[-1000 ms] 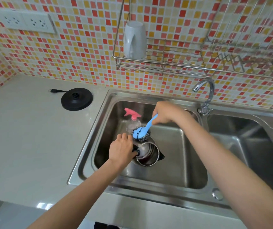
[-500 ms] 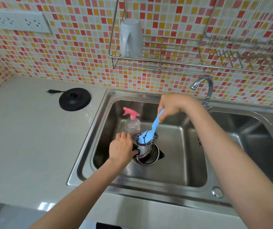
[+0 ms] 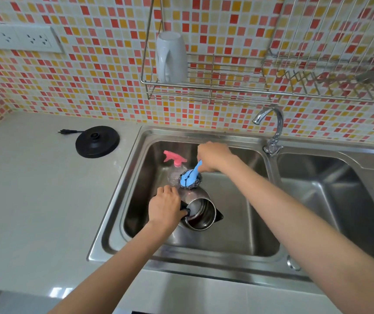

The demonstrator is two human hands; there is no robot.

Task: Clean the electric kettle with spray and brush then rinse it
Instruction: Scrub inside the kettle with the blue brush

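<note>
Two hands are at work in the left sink basin (image 3: 244, 227), where the kettle (image 3: 200, 211) sits with its open mouth tipped up toward me and its long axis leaning away toward the back wall. Its black spout points right, and its handle is on the left, hidden under my left hand (image 3: 165, 208), whose fingers are wrapped tight around it. My right hand (image 3: 213, 156) is closed on the blue handle of the brush (image 3: 190, 179); that handle slopes from my fist down and to the left, with the steel-wool head at the low end, just above the kettle's far rim. I cannot tell whether the head touches the rim. Just beside the brush head, on its left, the spray bottle (image 3: 175, 165) stands upright, its pink trigger pointing left. Behind the basin's right corner rises the tap (image 3: 272, 130). On the counter (image 3: 34, 200) to the left, well apart, lies the black kettle base (image 3: 97, 141).
</note>
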